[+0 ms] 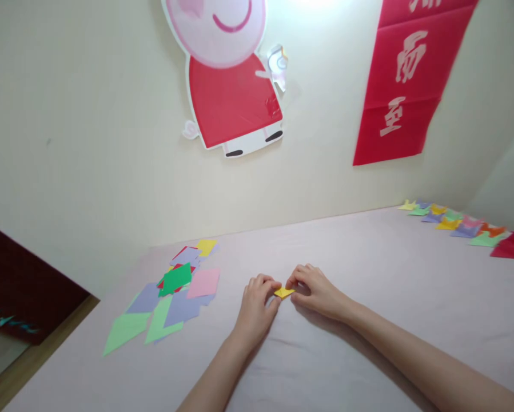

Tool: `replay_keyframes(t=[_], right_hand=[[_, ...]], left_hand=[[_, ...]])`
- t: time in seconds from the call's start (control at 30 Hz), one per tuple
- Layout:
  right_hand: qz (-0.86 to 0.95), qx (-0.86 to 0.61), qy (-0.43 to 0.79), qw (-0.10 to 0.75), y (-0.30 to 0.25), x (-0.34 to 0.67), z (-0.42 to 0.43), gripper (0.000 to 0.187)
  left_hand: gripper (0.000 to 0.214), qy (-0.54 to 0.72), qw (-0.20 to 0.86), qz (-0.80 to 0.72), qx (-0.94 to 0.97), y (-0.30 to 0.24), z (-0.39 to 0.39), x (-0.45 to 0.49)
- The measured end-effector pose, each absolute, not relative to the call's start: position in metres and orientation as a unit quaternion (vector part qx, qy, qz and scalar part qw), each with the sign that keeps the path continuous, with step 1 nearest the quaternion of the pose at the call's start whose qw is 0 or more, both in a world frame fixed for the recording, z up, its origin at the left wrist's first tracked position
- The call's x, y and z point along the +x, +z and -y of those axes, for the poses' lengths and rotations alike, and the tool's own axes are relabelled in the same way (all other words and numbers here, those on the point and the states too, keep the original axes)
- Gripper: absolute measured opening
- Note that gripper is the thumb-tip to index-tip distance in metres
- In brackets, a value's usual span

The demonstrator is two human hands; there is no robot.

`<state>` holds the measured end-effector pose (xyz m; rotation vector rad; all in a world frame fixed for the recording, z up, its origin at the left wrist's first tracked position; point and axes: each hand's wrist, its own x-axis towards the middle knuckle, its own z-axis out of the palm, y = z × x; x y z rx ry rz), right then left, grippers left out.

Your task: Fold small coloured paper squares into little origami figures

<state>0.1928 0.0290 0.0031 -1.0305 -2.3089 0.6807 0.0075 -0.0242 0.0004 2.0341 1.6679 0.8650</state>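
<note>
A small piece of folded yellow paper point(284, 293) lies low over the pale cloth surface, between my two hands. My left hand point(258, 297) pinches its left corner with thumb and fingers. At the opposite corner, my right hand point(314, 290) has thumb and fingertips closed on the paper. The fingers cover both ends, so only the middle of the paper shows.
Loose coloured paper sheets, among them a green sheet point(176, 278) and a pink sheet point(203, 283), spread to the left. Folded paper shapes point(466, 230) line the far right edge. Behind the pale cloth point(346, 355) rises a wall with a pig cutout point(235, 103) and a red banner point(405, 80).
</note>
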Motion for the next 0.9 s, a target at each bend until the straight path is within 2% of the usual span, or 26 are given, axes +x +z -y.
replay_keyframes(t=[0.2, 0.47, 0.73, 0.9], right_hand=[[0.837, -0.373, 0.266, 0.298, 0.0, 0.187, -0.03, 0.007], [0.749, -0.414, 0.362, 0.37, -0.007, 0.183, -0.044, 0.019], [0.701, -0.385, 0.49, 0.347, -0.001, 0.179, -0.069, 0.023], [0.678, -0.387, 0.515, 0.354, -0.005, 0.174, -0.073, 0.026]], left_hand=[[0.018, 0.374, 0.207, -0.556, 0.713, -0.006, 0.015, 0.004], [0.023, 0.468, 0.318, -0.534, 0.629, -0.009, -0.018, 0.009], [0.024, 0.483, 0.4, -0.503, 0.596, -0.011, -0.035, 0.006], [0.025, 0.481, 0.428, -0.493, 0.585, -0.01, -0.032, 0.007]])
